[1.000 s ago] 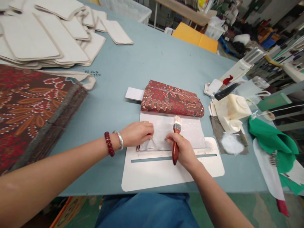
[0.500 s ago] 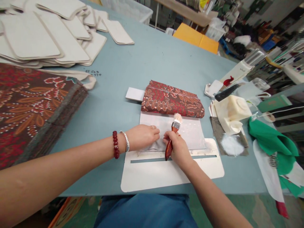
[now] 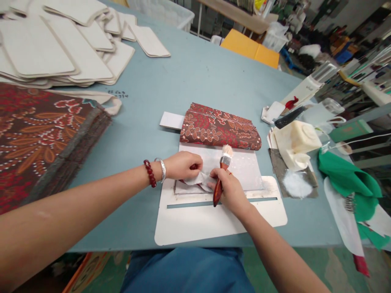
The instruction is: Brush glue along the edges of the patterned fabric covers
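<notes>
Left hand [image 3: 185, 165]: clamped in a pinch on the pale sheet [image 3: 244, 169]; liable to crease or skew it if tugging unevenly.
Right hand [image 3: 230, 189]: wrapped round the brush [image 3: 225, 162], with fingertips close beside the lifted edge; might fumble the fold for want of free fingers.
Brush: glossy red-brown handle, metal band, pale bristles over the sheet; could smear if tipped down.
Pale sheet: thin, smooth, overlapping the slotted board [image 3: 220, 224]; crumpled at near left, with dark red in the folds.
Patterned fabric [image 3: 220, 128]: flattened roll along the sheet's far side; could unroll if knocked.
Slotted board: flat, white, round-cornered; could slip if leaned on.
</notes>
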Demonstrator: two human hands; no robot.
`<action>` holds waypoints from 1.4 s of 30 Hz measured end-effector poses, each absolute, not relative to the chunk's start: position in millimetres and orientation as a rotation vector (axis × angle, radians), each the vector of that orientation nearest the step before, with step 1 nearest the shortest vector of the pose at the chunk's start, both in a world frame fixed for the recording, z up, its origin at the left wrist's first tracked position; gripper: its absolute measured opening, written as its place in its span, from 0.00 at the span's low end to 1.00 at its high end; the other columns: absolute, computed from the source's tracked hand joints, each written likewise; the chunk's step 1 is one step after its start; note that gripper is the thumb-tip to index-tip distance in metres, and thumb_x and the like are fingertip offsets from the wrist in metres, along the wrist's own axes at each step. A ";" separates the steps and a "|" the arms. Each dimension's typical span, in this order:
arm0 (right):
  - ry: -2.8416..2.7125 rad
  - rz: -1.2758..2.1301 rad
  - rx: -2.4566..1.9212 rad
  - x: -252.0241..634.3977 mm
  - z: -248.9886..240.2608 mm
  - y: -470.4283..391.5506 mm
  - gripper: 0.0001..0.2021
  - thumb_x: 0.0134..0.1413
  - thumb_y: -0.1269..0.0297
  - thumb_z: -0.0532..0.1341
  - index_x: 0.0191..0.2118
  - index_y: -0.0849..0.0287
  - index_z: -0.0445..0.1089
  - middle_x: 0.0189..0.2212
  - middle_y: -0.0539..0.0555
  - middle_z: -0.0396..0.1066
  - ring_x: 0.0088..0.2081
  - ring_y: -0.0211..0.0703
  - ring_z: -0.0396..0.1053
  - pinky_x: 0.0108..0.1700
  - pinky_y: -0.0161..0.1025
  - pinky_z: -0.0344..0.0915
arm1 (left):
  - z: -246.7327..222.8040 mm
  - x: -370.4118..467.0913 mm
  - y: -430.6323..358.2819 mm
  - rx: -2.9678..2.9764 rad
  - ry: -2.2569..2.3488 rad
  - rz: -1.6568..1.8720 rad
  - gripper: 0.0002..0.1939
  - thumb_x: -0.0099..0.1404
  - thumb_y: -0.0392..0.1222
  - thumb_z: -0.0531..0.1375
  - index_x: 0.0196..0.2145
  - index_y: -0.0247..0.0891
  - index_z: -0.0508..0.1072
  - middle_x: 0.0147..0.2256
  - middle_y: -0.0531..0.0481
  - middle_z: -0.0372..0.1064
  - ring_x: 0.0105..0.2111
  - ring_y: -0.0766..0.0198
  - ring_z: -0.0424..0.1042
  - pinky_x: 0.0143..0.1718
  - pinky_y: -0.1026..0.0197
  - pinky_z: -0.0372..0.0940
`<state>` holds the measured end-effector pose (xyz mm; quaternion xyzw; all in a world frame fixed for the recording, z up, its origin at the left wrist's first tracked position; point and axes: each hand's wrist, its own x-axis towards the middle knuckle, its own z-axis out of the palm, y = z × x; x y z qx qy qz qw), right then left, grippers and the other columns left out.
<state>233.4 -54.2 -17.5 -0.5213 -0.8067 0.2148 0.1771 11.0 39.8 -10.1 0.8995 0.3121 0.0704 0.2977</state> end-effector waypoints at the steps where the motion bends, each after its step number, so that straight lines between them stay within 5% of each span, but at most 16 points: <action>1: -2.256 0.647 -1.476 233.3 -16.0 -53.2 0.09 0.63 0.68 0.61 0.47 0.56 0.63 0.39 0.55 0.72 0.40 0.46 0.69 0.42 0.39 0.64 | -10.4 10.1 38.2 2.405 0.802 0.194 0.06 0.58 0.34 0.56 0.30 0.37 0.74 0.29 0.53 0.72 0.27 0.66 0.67 0.29 0.65 0.57; 7: -2.406 0.493 -1.460 227.9 -21.1 -48.3 0.09 0.63 0.71 0.56 0.48 0.56 0.63 0.39 0.57 0.72 0.42 0.48 0.69 0.42 0.39 0.63 | -7.8 11.7 24.0 2.542 0.758 0.182 0.06 0.64 0.35 0.55 0.32 0.37 0.72 0.34 0.48 0.72 0.34 0.61 0.70 0.37 0.61 0.63; 11: -2.335 0.430 -1.538 226.3 -27.3 -44.3 0.08 0.64 0.70 0.54 0.47 0.56 0.64 0.36 0.56 0.72 0.38 0.47 0.69 0.39 0.38 0.62 | 0.2 26.5 3.0 2.622 0.937 0.123 0.11 0.66 0.47 0.58 0.36 0.37 0.72 0.38 0.43 0.71 0.38 0.53 0.71 0.37 0.56 0.66; 17: -2.194 0.457 -1.542 231.2 -27.5 -39.2 0.07 0.67 0.67 0.52 0.47 0.56 0.65 0.36 0.55 0.74 0.37 0.46 0.71 0.40 0.38 0.63 | -0.5 13.7 -12.3 2.660 1.229 0.116 0.11 0.59 0.27 0.55 0.39 0.35 0.71 0.42 0.40 0.69 0.42 0.50 0.70 0.41 0.53 0.68; 21: -2.149 0.457 -1.549 224.7 -24.0 -43.4 0.06 0.67 0.64 0.53 0.47 0.55 0.64 0.35 0.54 0.75 0.36 0.46 0.73 0.39 0.38 0.63 | -13.1 -17.0 1.7 2.454 1.102 0.373 0.12 0.62 0.27 0.53 0.40 0.36 0.72 0.43 0.44 0.71 0.45 0.56 0.70 0.48 0.56 0.66; 26: -2.241 0.392 -1.567 215.6 -20.3 -57.7 0.15 0.60 0.58 0.63 0.48 0.56 0.62 0.37 0.56 0.73 0.36 0.49 0.72 0.37 0.39 0.62 | -21.1 -27.0 11.9 2.272 1.051 0.599 0.13 0.73 0.42 0.51 0.36 0.37 0.74 0.35 0.48 0.73 0.38 0.61 0.71 0.41 0.61 0.65; 31: -2.195 0.001 -1.973 300.6 -31.0 -66.6 0.17 0.53 0.75 0.56 0.50 0.59 0.65 0.37 0.59 0.71 0.37 0.51 0.69 0.38 0.41 0.61 | -9.0 -21.3 27.5 2.245 1.122 0.571 0.18 0.74 0.46 0.50 0.28 0.38 0.69 0.22 0.55 0.62 0.24 0.67 0.62 0.29 0.64 0.55; 37: -1.716 -0.005 -2.191 416.0 -8.6 -90.4 0.16 0.66 0.51 0.54 0.48 0.57 0.66 0.34 0.57 0.75 0.32 0.48 0.72 0.33 0.40 0.64 | 12.0 -7.1 105.9 2.295 1.484 0.801 0.20 0.73 0.48 0.50 0.26 0.37 0.68 0.23 0.52 0.63 0.25 0.66 0.60 0.29 0.61 0.50; 42: -1.616 0.118 -1.934 413.7 25.2 -110.0 0.24 0.66 0.46 0.55 0.59 0.56 0.67 0.34 0.55 0.77 0.32 0.45 0.76 0.39 0.43 0.71 | 14.0 -15.5 157.8 2.255 1.704 0.768 0.21 0.73 0.52 0.51 0.31 0.36 0.73 0.27 0.51 0.69 0.31 0.65 0.63 0.32 0.59 0.51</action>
